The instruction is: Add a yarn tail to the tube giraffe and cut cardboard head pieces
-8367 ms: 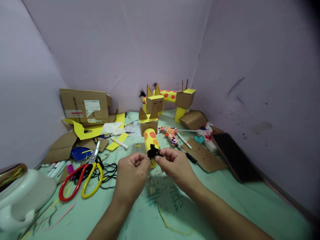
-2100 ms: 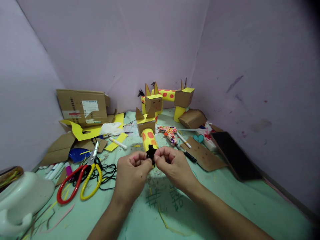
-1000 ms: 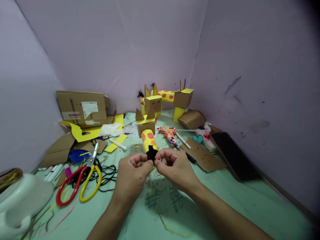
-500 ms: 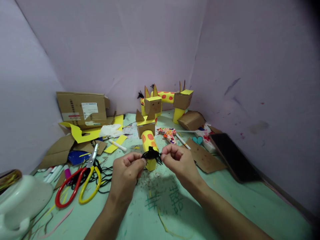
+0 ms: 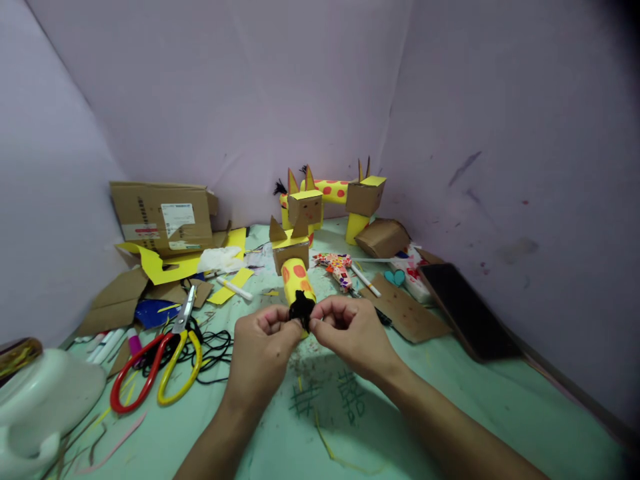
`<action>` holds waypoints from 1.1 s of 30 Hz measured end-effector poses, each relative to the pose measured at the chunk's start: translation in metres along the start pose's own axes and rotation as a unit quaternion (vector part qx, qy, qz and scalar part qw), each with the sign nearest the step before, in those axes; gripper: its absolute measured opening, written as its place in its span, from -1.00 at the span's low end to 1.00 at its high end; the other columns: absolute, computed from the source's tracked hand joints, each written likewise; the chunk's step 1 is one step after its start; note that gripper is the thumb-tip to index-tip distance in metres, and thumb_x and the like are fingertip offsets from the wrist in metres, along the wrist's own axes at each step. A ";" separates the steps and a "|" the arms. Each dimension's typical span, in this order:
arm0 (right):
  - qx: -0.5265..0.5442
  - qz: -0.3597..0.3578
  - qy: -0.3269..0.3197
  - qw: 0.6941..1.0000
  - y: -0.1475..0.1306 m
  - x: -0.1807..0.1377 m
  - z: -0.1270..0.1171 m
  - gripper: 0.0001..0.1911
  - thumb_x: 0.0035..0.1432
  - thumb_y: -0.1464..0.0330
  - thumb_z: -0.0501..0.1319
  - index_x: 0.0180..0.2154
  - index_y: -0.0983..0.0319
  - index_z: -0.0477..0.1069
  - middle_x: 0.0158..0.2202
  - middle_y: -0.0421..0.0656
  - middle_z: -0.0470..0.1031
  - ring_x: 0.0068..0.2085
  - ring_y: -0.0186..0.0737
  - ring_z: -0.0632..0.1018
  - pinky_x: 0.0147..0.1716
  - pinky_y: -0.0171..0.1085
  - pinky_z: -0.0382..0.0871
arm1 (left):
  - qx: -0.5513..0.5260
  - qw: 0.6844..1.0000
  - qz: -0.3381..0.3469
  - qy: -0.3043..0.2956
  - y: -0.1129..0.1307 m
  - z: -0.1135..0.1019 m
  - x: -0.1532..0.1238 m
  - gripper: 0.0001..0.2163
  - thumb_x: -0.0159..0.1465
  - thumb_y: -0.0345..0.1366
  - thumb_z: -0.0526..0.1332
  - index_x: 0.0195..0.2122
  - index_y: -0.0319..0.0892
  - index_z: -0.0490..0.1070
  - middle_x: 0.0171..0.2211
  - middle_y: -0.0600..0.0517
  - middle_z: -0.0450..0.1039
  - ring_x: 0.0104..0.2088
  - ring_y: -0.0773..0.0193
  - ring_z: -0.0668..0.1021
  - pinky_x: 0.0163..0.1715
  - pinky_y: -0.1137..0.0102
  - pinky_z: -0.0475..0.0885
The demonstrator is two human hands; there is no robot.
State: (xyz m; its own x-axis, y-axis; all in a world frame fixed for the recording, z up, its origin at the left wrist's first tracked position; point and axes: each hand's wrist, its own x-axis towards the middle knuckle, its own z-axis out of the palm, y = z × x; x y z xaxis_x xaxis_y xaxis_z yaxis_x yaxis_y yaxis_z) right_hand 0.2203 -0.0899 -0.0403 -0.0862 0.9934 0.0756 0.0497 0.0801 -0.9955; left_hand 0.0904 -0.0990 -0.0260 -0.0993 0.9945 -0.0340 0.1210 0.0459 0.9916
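A cardboard toy animal [image 5: 296, 275] with a yellow, orange-spotted body stands in front of me, its brown box head and pointed ears facing away. At its near end is a tuft of black yarn [image 5: 302, 309]. My left hand [image 5: 266, 343] pinches the yarn's left side between thumb and fingers. On the opposite side, my right hand [image 5: 350, 333] pinches the yarn too, its fingertips close to the left ones. Both hands partly hide the lower end of the body.
Red-and-yellow scissors [image 5: 173, 357] lie on the left over loose black yarn [image 5: 216, 347]. Two similar toy animals [image 5: 306, 208] stand behind. A patterned glue gun [image 5: 336, 267], a cardboard piece [image 5: 407, 310] and a phone [image 5: 467, 310] are to the right; a white mug [image 5: 55, 393] sits at near left.
My hands have come closer together at the tuft. The yarn strands, spread sideways before, are now gathered and hang downward between my fingertips.
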 end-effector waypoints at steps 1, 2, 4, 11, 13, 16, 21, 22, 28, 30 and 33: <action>0.004 -0.001 0.009 1.000 0.000 0.000 0.000 -0.97 -0.21 0.43 0.18 -0.60 0.27 0.36 -0.73 -0.35 0.19 -0.66 -0.49 0.16 -0.67 -0.43 0.00 | -0.003 1.000 -0.006 0.006 0.000 -0.001 0.001 -0.90 -0.10 -0.31 0.20 -0.60 -0.26 0.39 -0.78 0.21 0.12 -0.72 0.52 0.11 -0.74 0.56 -0.04; 0.009 -0.003 0.018 1.000 0.000 0.001 0.000 -0.97 -0.22 0.43 0.17 -0.61 0.27 0.35 -0.73 -0.35 0.18 -0.66 -0.49 0.16 -0.67 -0.43 0.00 | -0.006 1.000 -0.012 0.014 0.000 -0.001 0.002 -0.91 -0.11 -0.33 0.18 -0.60 -0.25 0.38 -0.79 0.21 0.13 -0.72 0.51 0.12 -0.73 0.56 -0.02; 0.016 -0.008 0.030 0.999 -0.001 0.001 -0.001 -0.96 -0.23 0.42 0.17 -0.62 0.27 0.33 -0.73 -0.35 0.18 -0.66 -0.49 0.15 -0.67 -0.43 -0.01 | -0.014 0.999 -0.020 0.035 -0.001 -0.003 0.004 -0.94 -0.12 -0.35 0.18 -0.62 -0.24 0.34 -0.78 0.20 0.15 -0.71 0.51 0.14 -0.72 0.56 0.01; -0.011 -0.061 0.030 0.998 0.001 0.001 -0.003 -0.96 -0.18 0.42 0.17 -0.58 0.27 0.35 -0.71 -0.33 0.21 -0.66 -0.47 0.19 -0.67 -0.43 0.04 | -0.112 0.982 0.112 0.099 -0.005 -0.010 -0.003 -0.71 -0.05 -0.42 0.22 -0.25 -0.16 0.43 -0.72 0.24 0.19 -0.67 0.48 0.20 -0.67 0.58 0.08; -0.041 -0.088 0.033 0.995 0.002 -0.001 -0.004 -0.96 -0.15 0.43 0.17 -0.56 0.28 0.37 -0.70 -0.32 0.23 -0.65 -0.46 0.22 -0.66 -0.43 0.07 | -0.101 0.983 0.129 0.086 -0.003 -0.008 -0.007 -0.83 -0.02 -0.36 0.24 -0.36 -0.19 0.49 -0.69 0.17 0.26 -0.64 0.46 0.25 -0.65 0.56 0.12; -0.085 -0.122 0.035 0.988 0.004 -0.004 -0.004 -0.96 -0.11 0.44 0.17 -0.53 0.28 0.39 -0.71 -0.32 0.23 -0.66 -0.46 0.24 -0.66 -0.44 0.10 | -0.059 0.995 0.078 0.029 0.001 -0.003 -0.008 -0.85 -0.02 -0.25 0.27 -0.57 -0.24 0.50 -0.72 0.13 0.23 -0.66 0.45 0.22 -0.68 0.53 0.09; -0.134 -0.190 0.032 0.972 0.007 -0.008 -0.001 -0.93 -0.06 0.45 0.16 -0.50 0.30 0.42 -0.71 -0.31 0.25 -0.66 -0.46 0.27 -0.66 -0.44 0.14 | -0.084 0.996 -0.013 -0.021 -0.001 0.002 0.001 -0.81 -0.10 -0.22 0.31 -0.62 -0.27 0.46 -0.76 0.16 0.18 -0.70 0.49 0.15 -0.71 0.54 0.04; -0.141 -0.205 0.030 0.968 0.008 -0.008 0.000 -0.92 -0.06 0.45 0.17 -0.49 0.30 0.44 -0.70 -0.30 0.26 -0.66 -0.45 0.28 -0.65 -0.44 0.15 | -0.100 0.994 -0.026 -0.021 -0.002 0.002 0.002 -0.82 -0.12 -0.23 0.32 -0.62 -0.27 0.46 -0.75 0.15 0.20 -0.70 0.50 0.17 -0.71 0.55 0.05; -0.117 -0.163 0.050 0.978 0.007 -0.005 -0.002 -0.85 -0.05 0.42 0.17 -0.45 0.31 0.51 -0.69 -0.27 0.31 -0.66 -0.44 0.28 -0.66 -0.43 0.14 | -0.147 0.986 -0.077 -0.001 -0.005 0.002 0.006 -0.86 -0.19 -0.30 0.32 -0.65 -0.27 0.44 -0.78 0.17 0.19 -0.73 0.53 0.15 -0.74 0.57 0.04; -0.105 -0.125 0.054 0.985 0.006 -0.002 -0.002 -0.84 -0.05 0.39 0.18 -0.44 0.31 0.52 -0.70 -0.26 0.31 -0.65 -0.44 0.27 -0.67 -0.43 0.12 | -0.151 0.984 -0.091 0.001 -0.004 0.002 0.006 -0.86 -0.19 -0.30 0.32 -0.63 -0.28 0.44 -0.78 0.18 0.19 -0.74 0.53 0.15 -0.74 0.57 0.05; -0.097 -0.092 0.045 0.990 0.005 -0.001 -0.001 -0.83 -0.06 0.36 0.19 -0.48 0.32 0.52 -0.71 -0.27 0.28 -0.66 -0.44 0.24 -0.67 -0.42 0.10 | -0.136 0.986 -0.095 0.001 -0.001 0.002 0.004 -0.85 -0.20 -0.30 0.31 -0.61 -0.29 0.45 -0.75 0.16 0.22 -0.73 0.52 0.18 -0.73 0.57 0.07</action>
State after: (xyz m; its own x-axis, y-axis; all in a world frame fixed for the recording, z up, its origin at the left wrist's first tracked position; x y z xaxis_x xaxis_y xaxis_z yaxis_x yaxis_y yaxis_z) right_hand 0.2214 -0.0900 -0.0453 -0.0231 0.9632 0.2677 0.2333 0.2656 -0.9354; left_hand 0.0914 -0.0948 -0.0274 -0.0971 0.9701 -0.2223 -0.1701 0.2039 0.9641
